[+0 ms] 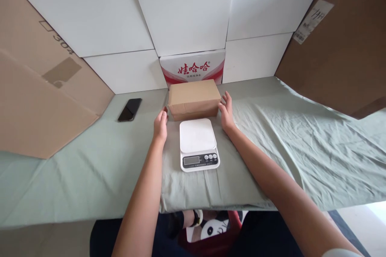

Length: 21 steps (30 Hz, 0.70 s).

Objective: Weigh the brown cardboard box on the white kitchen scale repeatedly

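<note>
Both hands flank a brown cardboard box (194, 98) that lies flat near the far edge of the tabletop (271, 136), just behind a white kitchen scale (199, 143). The left hand (160, 124) sits at the box's left end with fingers loosely curled and open, touching or nearly touching its corner; the right hand (226, 114) has its fingers spread against the right end — a two-sided hold suited to a wide, smooth-faced parcel. Neither hand is clenched. The box is matte kraft card with crisp edges. The scale is glossy plastic, a rounded square platform above a small display and buttons. A wrinkled pale green cloth covers the table — a black phone (130, 109) lies toward the left edge
</note>
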Available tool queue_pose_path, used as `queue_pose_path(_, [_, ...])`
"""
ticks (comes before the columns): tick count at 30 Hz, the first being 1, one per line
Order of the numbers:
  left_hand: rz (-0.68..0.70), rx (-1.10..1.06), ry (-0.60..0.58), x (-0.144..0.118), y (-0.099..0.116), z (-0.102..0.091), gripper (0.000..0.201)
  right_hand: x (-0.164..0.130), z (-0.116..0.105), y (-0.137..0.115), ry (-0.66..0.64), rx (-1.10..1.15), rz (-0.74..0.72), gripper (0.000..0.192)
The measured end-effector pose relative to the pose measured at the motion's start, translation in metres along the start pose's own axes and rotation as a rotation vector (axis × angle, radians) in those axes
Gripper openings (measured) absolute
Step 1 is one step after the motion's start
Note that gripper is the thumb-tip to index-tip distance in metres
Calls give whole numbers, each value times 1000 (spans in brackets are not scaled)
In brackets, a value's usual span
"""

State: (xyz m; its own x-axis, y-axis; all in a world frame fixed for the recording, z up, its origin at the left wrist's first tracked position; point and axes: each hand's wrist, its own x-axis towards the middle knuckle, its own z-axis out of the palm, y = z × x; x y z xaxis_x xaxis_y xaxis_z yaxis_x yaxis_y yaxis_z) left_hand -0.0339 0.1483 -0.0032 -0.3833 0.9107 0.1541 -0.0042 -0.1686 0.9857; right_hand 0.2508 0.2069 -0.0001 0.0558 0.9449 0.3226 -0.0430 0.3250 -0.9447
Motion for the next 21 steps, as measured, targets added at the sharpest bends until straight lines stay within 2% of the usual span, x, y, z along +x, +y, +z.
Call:
queue_pose_path(5, [5,-34,-30,-3,2,4,74,1,0,1,-113,3,-58,86])
queue_pose_path(11, [69,17,-97,-3,2,10,78,2,2,-3,-141,-102,-87,90])
queue_pose_path(14, [93,97,-126,-2,5,7,76,-1,3,-4,-175,-103,-176,89])
queue_pose_path(17, [167,152,-91,-4,12,4,75,-5,4,-5,-174,-63,-288,91])
queue_pose_path(21, [239,192,-61,-21,26,0,81,-16,0,-9,-163,-50,-432,89])
